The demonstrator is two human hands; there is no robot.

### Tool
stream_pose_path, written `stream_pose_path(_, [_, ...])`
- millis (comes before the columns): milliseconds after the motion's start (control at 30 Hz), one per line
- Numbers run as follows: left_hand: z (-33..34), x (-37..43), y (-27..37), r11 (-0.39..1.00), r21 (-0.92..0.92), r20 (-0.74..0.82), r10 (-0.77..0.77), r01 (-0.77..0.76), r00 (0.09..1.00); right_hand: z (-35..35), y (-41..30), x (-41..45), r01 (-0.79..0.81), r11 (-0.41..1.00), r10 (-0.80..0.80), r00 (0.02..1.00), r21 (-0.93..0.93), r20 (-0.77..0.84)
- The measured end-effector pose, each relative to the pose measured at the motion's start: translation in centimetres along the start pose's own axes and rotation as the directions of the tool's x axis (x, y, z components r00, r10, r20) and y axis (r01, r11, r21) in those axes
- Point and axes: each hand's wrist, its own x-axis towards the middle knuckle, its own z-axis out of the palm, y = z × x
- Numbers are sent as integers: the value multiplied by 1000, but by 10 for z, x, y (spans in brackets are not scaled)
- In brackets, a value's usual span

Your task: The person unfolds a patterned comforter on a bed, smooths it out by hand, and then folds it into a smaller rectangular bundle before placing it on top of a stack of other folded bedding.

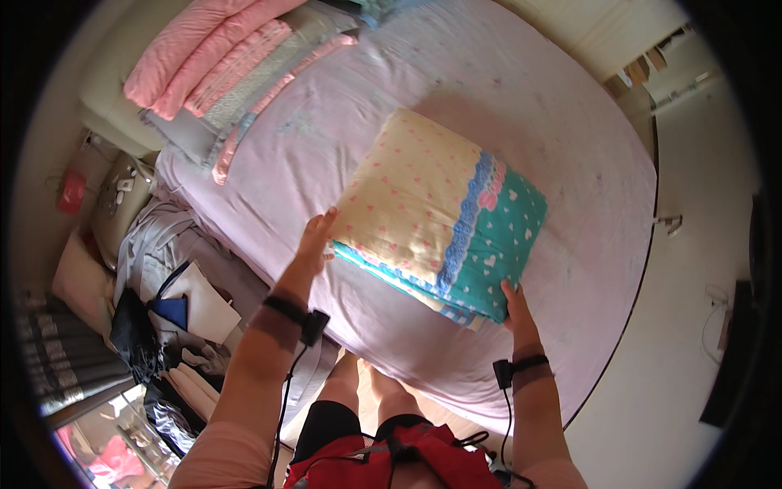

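Note:
A folded quilt (421,195), cream with pink hearts and teal with white hearts, a blue lace-like band between them, lies on a bed with a pale pink sheet (586,244). At its near left corner is my left hand (317,239), the thumb and fingers against the folded edge. My right hand (516,307) touches the near right corner, on the teal part. Parts of the fingers of both hands are hidden by the quilt. Each wrist wears a black strap with a small cabled box.
Folded pink bedding (201,55) and grey pillows (183,137) lie at the bed's far left. A nightstand (122,202) stands left of the bed, with heaped clothes and a white bag (204,305) nearer me. A long white cabinet (684,257) runs along the right.

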Motion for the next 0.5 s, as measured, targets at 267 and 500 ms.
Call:
stream_pose_path(267, [20,-3,23,987,133,283,-125,90,951,5,0,-7,-247,967,249,968,56,-27])
stream_pose_path(500, [31,-11,71,921,-342,490,346,-188,800,2,-29,-26,-198,944,191,980,263,51])
